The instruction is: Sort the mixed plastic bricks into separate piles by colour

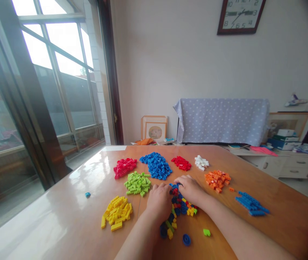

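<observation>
A mixed pile of toy building bricks lies on the table between my two hands. Along its left side is my left hand, back up, its fingers curled at the bricks and their tips hidden. From the right, my right hand reaches over the far end of the pile, fingers bent down onto blue pieces; what they grip cannot be made out. Close to my left hand sits a heap of lime green bricks. A round dark blue piece and a single lime green brick lie nearer me.
Around the wooden table are heaps of yellow bricks, pinkish-red bricks, blue pieces, red bricks, white bricks, orange bricks and long blue bricks. A small blue piece lies at left.
</observation>
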Action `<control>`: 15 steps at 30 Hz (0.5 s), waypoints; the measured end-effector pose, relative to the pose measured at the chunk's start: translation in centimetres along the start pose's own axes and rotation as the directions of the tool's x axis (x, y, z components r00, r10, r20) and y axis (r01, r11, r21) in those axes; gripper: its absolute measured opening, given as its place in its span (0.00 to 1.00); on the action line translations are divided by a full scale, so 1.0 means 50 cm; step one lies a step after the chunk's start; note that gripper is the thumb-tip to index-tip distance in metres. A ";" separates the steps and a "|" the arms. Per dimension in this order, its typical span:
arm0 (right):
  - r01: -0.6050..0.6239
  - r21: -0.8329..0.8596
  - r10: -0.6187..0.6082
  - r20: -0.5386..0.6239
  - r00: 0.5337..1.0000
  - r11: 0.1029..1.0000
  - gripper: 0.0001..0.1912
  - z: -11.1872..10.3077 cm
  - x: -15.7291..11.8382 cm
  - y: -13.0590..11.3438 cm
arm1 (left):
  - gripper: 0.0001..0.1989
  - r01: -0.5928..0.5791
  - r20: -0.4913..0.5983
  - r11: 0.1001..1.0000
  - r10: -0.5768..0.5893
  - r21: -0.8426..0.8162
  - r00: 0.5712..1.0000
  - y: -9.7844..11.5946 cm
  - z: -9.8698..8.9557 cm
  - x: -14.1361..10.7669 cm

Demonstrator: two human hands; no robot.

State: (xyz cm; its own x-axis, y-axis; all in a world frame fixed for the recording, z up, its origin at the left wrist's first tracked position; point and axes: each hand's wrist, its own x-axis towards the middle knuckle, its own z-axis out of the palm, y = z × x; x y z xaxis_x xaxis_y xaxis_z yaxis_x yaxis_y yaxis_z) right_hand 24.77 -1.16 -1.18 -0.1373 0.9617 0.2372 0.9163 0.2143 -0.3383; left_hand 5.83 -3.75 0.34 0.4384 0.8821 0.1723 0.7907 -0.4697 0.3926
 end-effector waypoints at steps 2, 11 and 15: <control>-0.028 0.002 0.028 -0.023 0.999 1.000 0.18 0.001 0.001 0.002 | 0.15 0.037 0.002 0.999 -0.037 0.002 0.999 0.004 -0.004 0.000; -0.047 -0.091 0.047 -0.001 0.999 0.995 0.13 0.012 0.012 0.026 | 0.13 0.099 -0.028 0.995 -0.098 0.016 0.995 -0.012 0.009 -0.006; -0.053 -0.095 0.055 0.019 0.998 0.994 0.10 0.008 0.016 0.015 | 0.11 0.140 -0.002 0.990 -0.140 -0.020 0.990 -0.010 0.006 -0.006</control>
State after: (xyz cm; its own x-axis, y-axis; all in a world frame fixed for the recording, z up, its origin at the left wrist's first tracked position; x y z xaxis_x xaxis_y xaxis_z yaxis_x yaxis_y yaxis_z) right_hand 25.20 -0.14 -1.60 -0.0934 0.9752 0.2006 0.9540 0.1453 -0.2621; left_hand 5.43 -3.77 -0.19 0.3223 0.9393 0.1175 0.8359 -0.3406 0.4304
